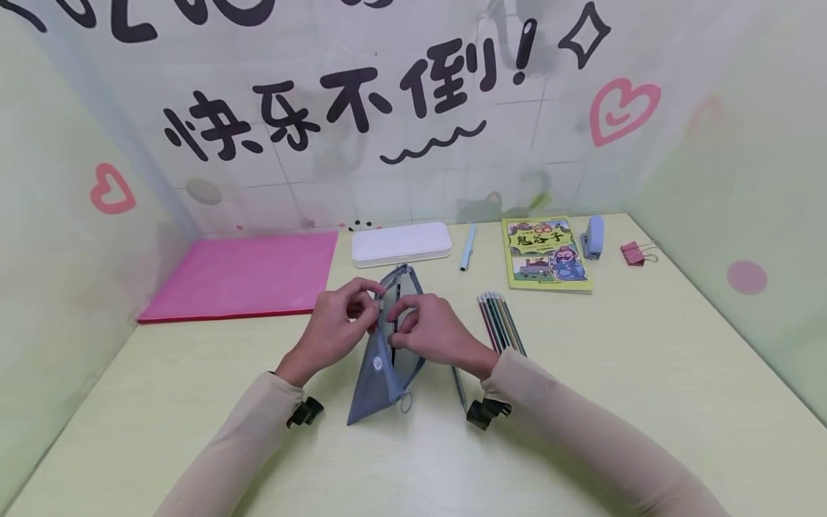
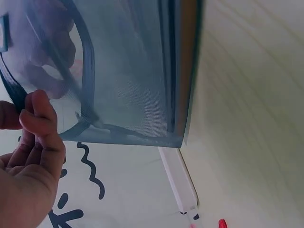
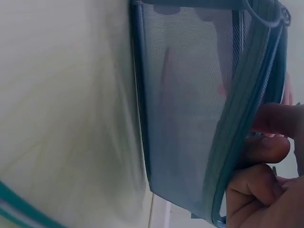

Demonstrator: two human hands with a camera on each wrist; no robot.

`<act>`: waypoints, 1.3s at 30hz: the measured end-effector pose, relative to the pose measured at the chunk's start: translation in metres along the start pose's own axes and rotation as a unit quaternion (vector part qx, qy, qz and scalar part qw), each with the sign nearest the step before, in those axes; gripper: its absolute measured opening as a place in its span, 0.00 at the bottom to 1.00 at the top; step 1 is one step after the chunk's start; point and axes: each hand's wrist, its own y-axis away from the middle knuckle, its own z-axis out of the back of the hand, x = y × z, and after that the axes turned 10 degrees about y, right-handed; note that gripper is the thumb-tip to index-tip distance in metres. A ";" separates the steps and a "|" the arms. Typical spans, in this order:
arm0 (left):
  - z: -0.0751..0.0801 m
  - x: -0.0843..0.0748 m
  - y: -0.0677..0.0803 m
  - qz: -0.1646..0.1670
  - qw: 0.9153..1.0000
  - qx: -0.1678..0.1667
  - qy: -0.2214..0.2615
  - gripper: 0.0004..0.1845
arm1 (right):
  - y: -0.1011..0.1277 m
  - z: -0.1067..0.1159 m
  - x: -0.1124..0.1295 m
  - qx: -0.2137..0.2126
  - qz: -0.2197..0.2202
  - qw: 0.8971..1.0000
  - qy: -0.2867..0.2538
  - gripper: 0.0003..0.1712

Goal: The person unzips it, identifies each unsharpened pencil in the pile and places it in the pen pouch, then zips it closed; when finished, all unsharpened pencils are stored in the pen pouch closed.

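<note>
A blue mesh zip pouch (image 1: 377,370) stands on the table with its mouth spread. My left hand (image 1: 340,316) pinches the left edge of that mouth between thumb and fingers, also plain in the left wrist view. My right hand (image 1: 429,330) reaches over the opposite zipper edge (image 3: 242,111), its bent fingers (image 1: 407,305) inside the mouth; I cannot tell whether they grip anything. Dark and brown pencil-like strips (image 2: 186,71) show through the mesh along the pouch's bottom. Below the right wrist lies a dark pencil (image 1: 459,388) on the table.
Several pencils (image 1: 499,319) lie in a row beyond my right forearm. Along the back are a pink folder (image 1: 252,276), a white case (image 1: 402,244), a light blue pen (image 1: 468,248), a yellow-edged book (image 1: 545,255), a blue stapler (image 1: 593,237) and a pink binder clip (image 1: 636,253).
</note>
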 end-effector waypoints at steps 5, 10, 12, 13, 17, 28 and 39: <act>0.001 -0.001 -0.001 0.006 1.000 0.000 -0.004 0.12 | 0.002 0.008 -0.003 -0.001 0.019 0.999 0.047 0.14; 0.001 0.000 -0.002 0.012 1.000 -0.006 -0.009 0.12 | 0.014 0.027 -0.019 -0.039 0.017 0.997 0.069 0.14; 0.001 0.001 -0.002 0.013 1.000 -0.005 -0.007 0.12 | 0.019 0.037 -0.029 -0.052 0.014 0.995 0.082 0.14; 0.001 0.001 -0.002 0.012 1.000 -0.004 -0.006 0.12 | 0.022 0.042 -0.035 -0.057 0.010 0.994 0.090 0.14; 0.003 0.001 -0.002 0.015 1.000 0.001 -0.003 0.11 | 0.033 0.065 -0.059 -0.051 -0.007 0.990 0.135 0.14; 0.008 0.007 0.000 0.023 1.000 0.009 -0.019 0.12 | 0.051 0.090 -0.112 0.041 0.024 0.979 0.200 0.05; 0.005 0.007 0.001 0.009 1.000 0.020 -0.023 0.12 | 0.044 0.078 -0.113 0.035 0.034 0.959 0.278 0.05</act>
